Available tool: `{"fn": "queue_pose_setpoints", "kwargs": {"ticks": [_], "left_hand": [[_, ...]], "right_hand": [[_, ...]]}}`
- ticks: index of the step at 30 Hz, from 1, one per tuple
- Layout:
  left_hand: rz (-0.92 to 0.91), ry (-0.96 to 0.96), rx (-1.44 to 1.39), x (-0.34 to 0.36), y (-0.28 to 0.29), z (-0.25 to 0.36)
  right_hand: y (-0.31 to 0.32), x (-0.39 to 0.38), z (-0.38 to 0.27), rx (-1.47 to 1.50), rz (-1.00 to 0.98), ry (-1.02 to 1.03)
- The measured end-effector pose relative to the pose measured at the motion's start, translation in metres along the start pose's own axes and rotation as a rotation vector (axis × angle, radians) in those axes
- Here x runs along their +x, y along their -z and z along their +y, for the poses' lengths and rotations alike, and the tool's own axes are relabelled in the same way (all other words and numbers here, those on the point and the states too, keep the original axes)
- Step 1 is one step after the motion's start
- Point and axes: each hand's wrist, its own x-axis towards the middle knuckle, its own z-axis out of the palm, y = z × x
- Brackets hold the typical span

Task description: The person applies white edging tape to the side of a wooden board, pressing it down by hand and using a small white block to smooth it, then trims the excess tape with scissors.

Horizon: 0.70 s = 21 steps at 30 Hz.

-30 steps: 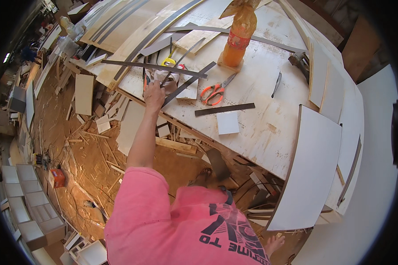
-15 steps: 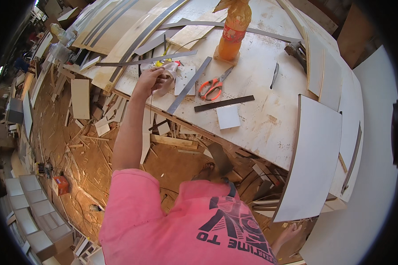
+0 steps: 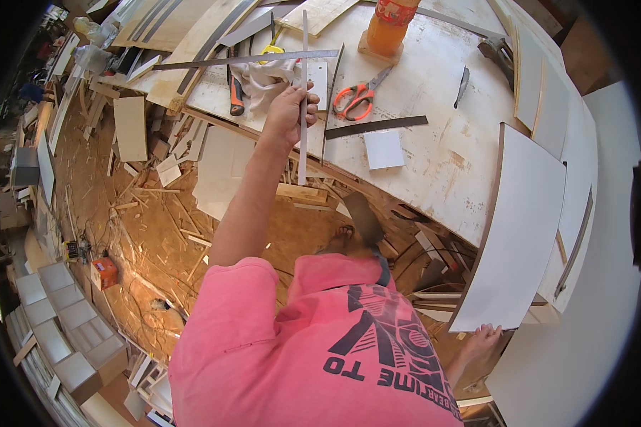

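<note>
Thin grey strip (image 3: 303,153) pinched in the left hand (image 3: 292,115), just left of the scissors (image 3: 352,102)

From where I stand, the left fingers are curled in and pressed together on the strip, which sticks out both ways from the grip, its near end reaching past the bench edge. The right hand (image 3: 480,343) is well to the right of the scissors and nearer the person, fingertips at the lower edge of a big white panel (image 3: 516,228); whether they pinch it, I can't tell.

Left of the scissors, beyond the left hand, lies a crumpled pale cloth (image 3: 258,83), with a grey strip (image 3: 214,62) across its far side. Farther left of the scissors is a tool with an orange-and-black handle (image 3: 236,98); a yellow tape measure (image 3: 271,51) sits to their left and farther back.

On the near side of the scissors lie a dark strip (image 3: 377,127) and, nearer still, a white square piece (image 3: 384,150). Beyond the scissors stands a bottle of orange liquid (image 3: 386,37). All these rest on the whitish workbench (image 3: 445,171).
</note>
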Motion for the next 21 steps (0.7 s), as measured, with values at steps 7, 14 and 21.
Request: {"fn": "queue_pose_setpoints", "kwargs": {"ticks": [7, 14, 21], "left_hand": [[-0.022, -0.034, -0.072, -0.024, -0.056, -0.047], [-0.154, 0.158, -0.081, -0.065, -0.103, -0.116], [-0.357, 0.387, -0.038, -0.126, -0.142, -0.184]], "right_hand": [[-0.031, -0.016, -0.026, 0.101, -0.077, 0.111], [-0.083, -0.072, -0.110, 0.349, -0.532, 0.107], [-0.100, -0.102, -0.187, 0.881, -0.706, 0.014]]}}
